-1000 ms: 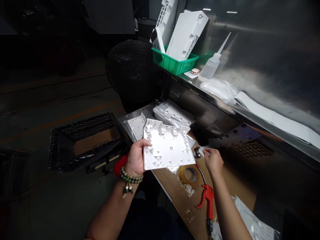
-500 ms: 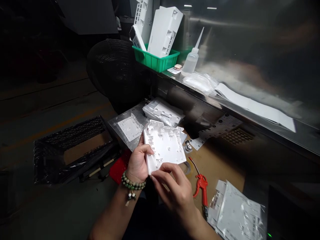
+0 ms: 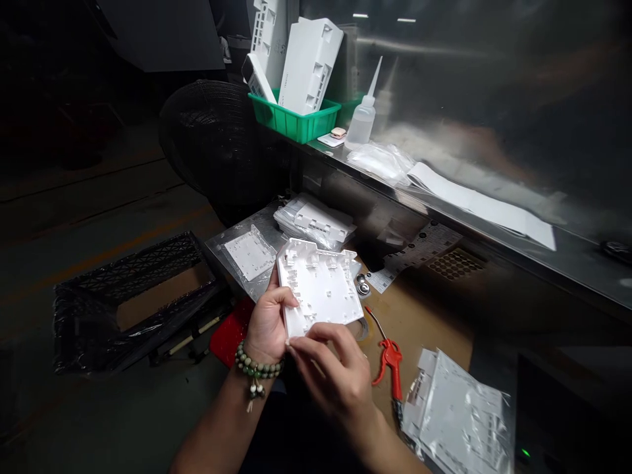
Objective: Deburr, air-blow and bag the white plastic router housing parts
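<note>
My left hand [image 3: 269, 322], with a beaded bracelet on its wrist, is closed around the left edge of a white plastic housing [image 3: 328, 293]. The thumb lies over the inner side, which faces up and shows clips and ribs. At the near left corner of this housing, my right hand [image 3: 336, 375] has its thumb and fingertips pinched together at the edge. Whether a small piece is between those fingertips cannot be made out. Beyond the hands, another white housing [image 3: 251, 253] lies flat on a plastic-covered surface.
A red air blow gun [image 3: 392, 362] lies right of my hands, near bagged white parts [image 3: 459, 408]. Behind stand stacked bagged housings [image 3: 320, 220]. A shelf carries a green bin [image 3: 296, 125] and a squeeze bottle [image 3: 362, 122]. A black crate [image 3: 133, 303] sits left.
The whole view has shifted slightly, so things appear a little further left. Both hands keep their places on the housing, the right one still pinching at its near corner.
</note>
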### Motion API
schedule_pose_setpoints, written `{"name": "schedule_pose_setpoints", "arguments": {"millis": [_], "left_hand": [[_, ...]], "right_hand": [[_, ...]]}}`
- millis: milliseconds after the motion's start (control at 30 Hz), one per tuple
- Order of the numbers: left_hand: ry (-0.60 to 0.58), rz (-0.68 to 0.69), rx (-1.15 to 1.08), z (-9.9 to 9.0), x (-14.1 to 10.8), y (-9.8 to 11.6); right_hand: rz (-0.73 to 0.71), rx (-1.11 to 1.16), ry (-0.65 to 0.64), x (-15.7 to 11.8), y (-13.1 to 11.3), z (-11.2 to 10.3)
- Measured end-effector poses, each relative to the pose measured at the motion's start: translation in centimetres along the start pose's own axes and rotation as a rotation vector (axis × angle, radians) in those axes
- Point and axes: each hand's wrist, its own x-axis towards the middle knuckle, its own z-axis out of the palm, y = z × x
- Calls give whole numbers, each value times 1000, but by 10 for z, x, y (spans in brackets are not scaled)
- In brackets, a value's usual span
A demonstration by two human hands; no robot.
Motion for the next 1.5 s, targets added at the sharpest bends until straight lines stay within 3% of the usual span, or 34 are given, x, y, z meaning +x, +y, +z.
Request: {"name": "schedule_pose_setpoints", "arguments": {"millis": [100,167,233,367,433,533,700,800,933,1067,1200,1333,1400,1500], "left_hand": [[4,-39,-6,-2,2,3],[-11,-100,5,-8,5,10],[-49,-152,31,-16,7,20],[-163,-143,81,-30,5,34],[-195,-140,82,-35,3,36],[-271,-181,45,-42,3,32],[-563,-316,-186,-48,6,23],[-630,-343,-264,-50,8,21],[-593,-349,-258,-50,5,24],[-484,-339,-192,-51,-4,27],[-375,-297,-26,-77,-9,30],[-323,-275,69,-105,-12,34],[-341,-281,81,-103,-16,33],[-409,-273,67,-77,-25,32]], "right_hand": [[10,5,-57,-6,3,-6],[90,9,-75,-15,14,-22],[209,-48,29,-26,32,-44],[409,-262,391,-43,63,-86],[437,-285,445,-47,69,-94],[400,-245,364,-47,68,-92],[350,-251,327,-48,64,-85],[312,-282,258,-53,70,-88],[308,-353,337,-45,84,-101],[286,-310,493,-11,79,-115],[208,-263,546,24,69,-112],[181,-239,527,33,72,-102],[182,-256,545,30,74,-100],[173,-291,558,24,72,-100]]}}
